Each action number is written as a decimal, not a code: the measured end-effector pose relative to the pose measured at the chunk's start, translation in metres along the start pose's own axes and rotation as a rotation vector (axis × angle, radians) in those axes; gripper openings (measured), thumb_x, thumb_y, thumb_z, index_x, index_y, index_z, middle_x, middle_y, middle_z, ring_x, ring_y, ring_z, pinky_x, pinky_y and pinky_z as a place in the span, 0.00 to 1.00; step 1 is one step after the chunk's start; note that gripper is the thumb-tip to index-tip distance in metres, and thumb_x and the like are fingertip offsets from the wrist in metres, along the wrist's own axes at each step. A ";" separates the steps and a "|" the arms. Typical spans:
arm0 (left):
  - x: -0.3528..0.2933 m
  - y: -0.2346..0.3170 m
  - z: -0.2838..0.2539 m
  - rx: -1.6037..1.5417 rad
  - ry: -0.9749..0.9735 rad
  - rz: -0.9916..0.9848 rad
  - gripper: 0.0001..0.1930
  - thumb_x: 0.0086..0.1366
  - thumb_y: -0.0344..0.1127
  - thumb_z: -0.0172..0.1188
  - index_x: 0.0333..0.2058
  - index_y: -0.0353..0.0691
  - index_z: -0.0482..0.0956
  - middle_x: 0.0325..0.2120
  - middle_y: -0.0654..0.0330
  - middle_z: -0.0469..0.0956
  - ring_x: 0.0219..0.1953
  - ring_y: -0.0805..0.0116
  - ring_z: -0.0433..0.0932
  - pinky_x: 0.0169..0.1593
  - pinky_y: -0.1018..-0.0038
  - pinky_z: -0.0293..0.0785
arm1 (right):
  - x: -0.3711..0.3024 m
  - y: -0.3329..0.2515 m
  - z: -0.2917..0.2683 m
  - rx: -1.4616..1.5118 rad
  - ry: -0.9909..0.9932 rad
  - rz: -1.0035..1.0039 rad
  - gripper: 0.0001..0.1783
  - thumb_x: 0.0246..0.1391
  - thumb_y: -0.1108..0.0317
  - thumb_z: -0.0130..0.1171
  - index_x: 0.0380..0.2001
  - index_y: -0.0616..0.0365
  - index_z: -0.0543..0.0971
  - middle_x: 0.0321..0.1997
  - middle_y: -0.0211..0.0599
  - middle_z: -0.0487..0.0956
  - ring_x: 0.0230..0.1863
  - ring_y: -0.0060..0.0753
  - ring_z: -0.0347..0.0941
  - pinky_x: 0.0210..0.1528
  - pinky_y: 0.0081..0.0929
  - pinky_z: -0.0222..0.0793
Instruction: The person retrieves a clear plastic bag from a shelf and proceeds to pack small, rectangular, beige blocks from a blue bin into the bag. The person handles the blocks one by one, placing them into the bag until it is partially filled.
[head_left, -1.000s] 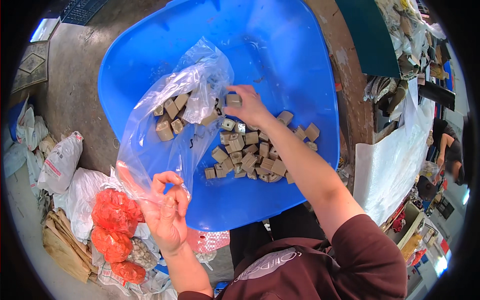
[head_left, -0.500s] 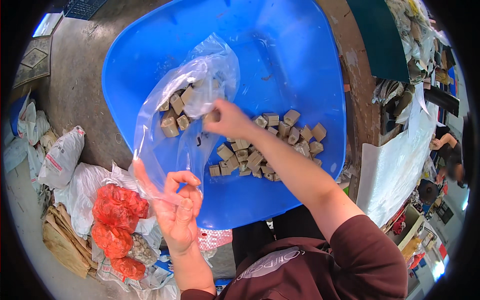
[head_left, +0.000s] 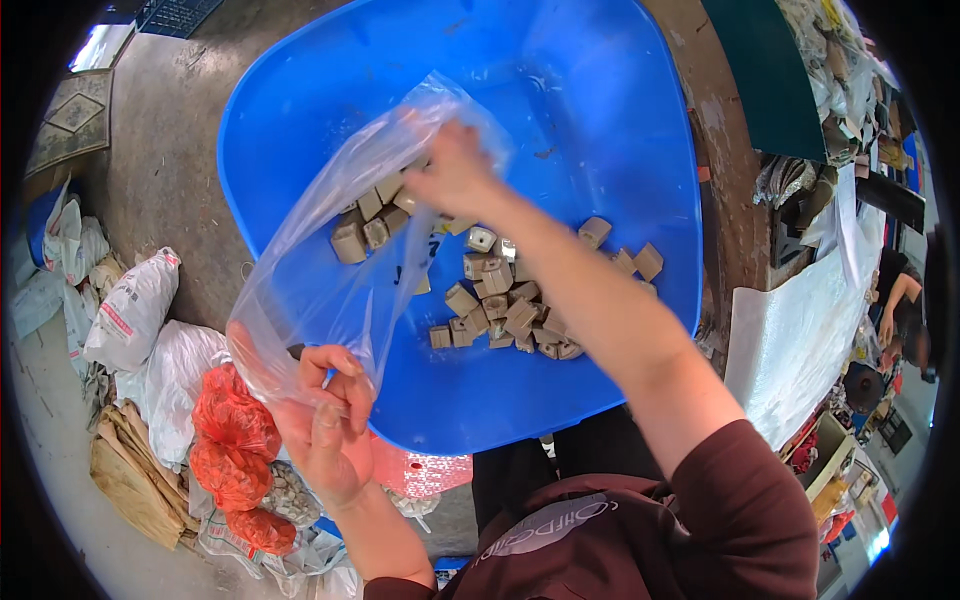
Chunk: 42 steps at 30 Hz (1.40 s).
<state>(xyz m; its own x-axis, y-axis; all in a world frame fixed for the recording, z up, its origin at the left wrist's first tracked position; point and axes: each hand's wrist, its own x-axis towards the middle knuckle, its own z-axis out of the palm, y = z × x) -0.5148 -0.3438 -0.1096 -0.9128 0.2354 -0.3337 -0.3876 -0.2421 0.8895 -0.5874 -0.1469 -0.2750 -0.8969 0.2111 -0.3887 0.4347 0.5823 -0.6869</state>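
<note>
A clear plastic bag [head_left: 330,270] stretches from a blue tub [head_left: 480,410] toward me, with several small beige blocks [head_left: 376,232] in or under its far part. My left hand [head_left: 325,430] is closed on the bag's near edge, thumb and fingers pinching the film. Over the tub, my right hand [head_left: 455,170] touches the far part of the bag. Its fingers are smeared by motion and partly behind film, so their grip cannot be made out. More beige blocks [head_left: 495,300] lie loose on the tub floor, partly hidden by my right forearm.
Left of the tub, white sacks [head_left: 135,305], red plastic bags [head_left: 235,430] and folded brown sheets [head_left: 130,475] lie on the floor. A bench edge with a dark green panel [head_left: 770,80] and silvery wrap [head_left: 800,330] stands at right. Another person's arm [head_left: 900,295] shows beyond it.
My right hand has moved up and away, and the bag's far end has shifted slightly right. My left hand has drawn the near edge left and toward me, stretching the film.
</note>
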 end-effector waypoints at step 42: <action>0.017 -0.043 -0.037 0.404 0.140 -0.025 0.32 0.69 0.45 0.41 0.65 0.41 0.42 0.46 0.52 0.69 0.27 0.77 0.69 0.31 0.82 0.65 | -0.100 -0.046 0.005 0.880 -0.424 -0.272 0.20 0.51 0.80 0.57 0.49 0.63 0.67 0.50 0.39 0.69 0.52 0.31 0.68 0.49 0.28 0.70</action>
<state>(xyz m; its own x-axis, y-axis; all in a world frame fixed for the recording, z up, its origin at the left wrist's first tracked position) -0.5182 -0.3642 -0.1654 -0.9234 0.0997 -0.3707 -0.3533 0.1571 0.9222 -0.5176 -0.1989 -0.2081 -0.9459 -0.2384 -0.2202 0.2793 -0.2523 -0.9265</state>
